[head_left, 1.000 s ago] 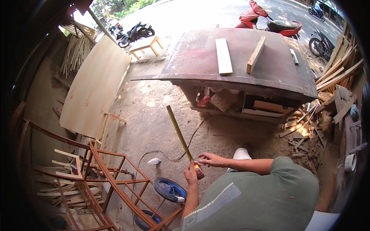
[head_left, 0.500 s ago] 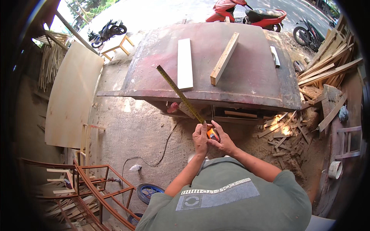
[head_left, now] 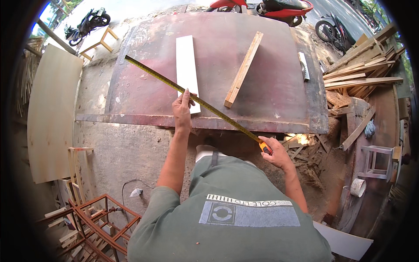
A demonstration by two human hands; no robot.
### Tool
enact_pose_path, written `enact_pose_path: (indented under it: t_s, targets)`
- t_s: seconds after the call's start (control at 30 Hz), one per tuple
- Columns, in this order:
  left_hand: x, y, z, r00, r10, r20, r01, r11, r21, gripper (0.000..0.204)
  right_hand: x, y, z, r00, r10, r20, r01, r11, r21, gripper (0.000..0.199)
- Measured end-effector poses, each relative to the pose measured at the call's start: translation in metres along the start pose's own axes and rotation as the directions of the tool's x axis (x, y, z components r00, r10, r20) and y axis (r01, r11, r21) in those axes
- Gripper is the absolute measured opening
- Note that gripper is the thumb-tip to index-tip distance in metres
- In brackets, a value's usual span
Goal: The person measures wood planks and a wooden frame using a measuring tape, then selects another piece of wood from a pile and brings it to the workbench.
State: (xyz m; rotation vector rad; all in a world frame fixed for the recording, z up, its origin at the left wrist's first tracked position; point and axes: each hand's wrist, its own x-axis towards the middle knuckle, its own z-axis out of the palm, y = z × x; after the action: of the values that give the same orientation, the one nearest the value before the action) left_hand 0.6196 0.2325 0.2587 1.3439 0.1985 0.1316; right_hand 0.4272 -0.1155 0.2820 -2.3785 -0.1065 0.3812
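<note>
A rusty red table (head_left: 144, 94) stands in an outdoor yard, scrap wood (head_left: 366, 78) piled to its right. The left hand (head_left: 182, 111) pins a yellow tape measure (head_left: 174, 85) against a white board (head_left: 187, 65); the right hand (head_left: 273, 150) grips its case off the table's near edge. A wooden batten (head_left: 244, 67) lies just beside the tape.

The tape measure case (head_left: 266, 148) is mostly buried in the right hand (head_left: 275, 153); only an orange corner shows. The left hand (head_left: 182, 111) covers the white board's (head_left: 186, 65) near end. The red motorbike (head_left: 262, 6) is cut off at the top edge. The saw blade's (head_left: 303, 65) teeth are too small to make out.
</note>
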Motion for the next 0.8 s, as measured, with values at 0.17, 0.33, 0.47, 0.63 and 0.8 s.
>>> enact_pose_path:
  t_s: [0.17, 0.33, 0.47, 0.63, 0.8]
  targets:
    - [0.074, -0.006, 0.011, 0.991, -0.071, 0.11, 0.072, 0.997, -0.003, 0.037, 0.034, -0.011, -0.039, 0.994, 0.104, -0.041, -0.104, 0.995, 0.003, 0.058]
    - [0.105, -0.024, 0.025, 0.98, -0.163, 0.118, 0.168, 0.985, -0.037, 0.035, 0.055, 0.015, -0.058, 0.994, 0.079, -0.078, -0.079, 0.997, -0.004, 0.059]
    - [0.1, -0.046, 0.042, 0.964, -0.236, 0.123, 0.24, 0.971, -0.017, 0.033, 0.076, 0.028, -0.074, 0.992, 0.119, -0.027, -0.121, 0.991, -0.052, 0.061]
    - [0.116, -0.07, 0.032, 0.969, -0.246, 0.032, 0.248, 0.966, -0.075, 0.027, 0.108, 0.042, -0.085, 0.995, 0.088, 0.052, -0.085, 0.995, -0.058, 0.061]
    - [0.136, -0.077, 0.012, 0.963, -0.252, -0.091, 0.243, 0.965, -0.103, 0.027, 0.134, 0.048, -0.084, 0.995, 0.039, 0.089, -0.025, 0.989, -0.147, 0.058]
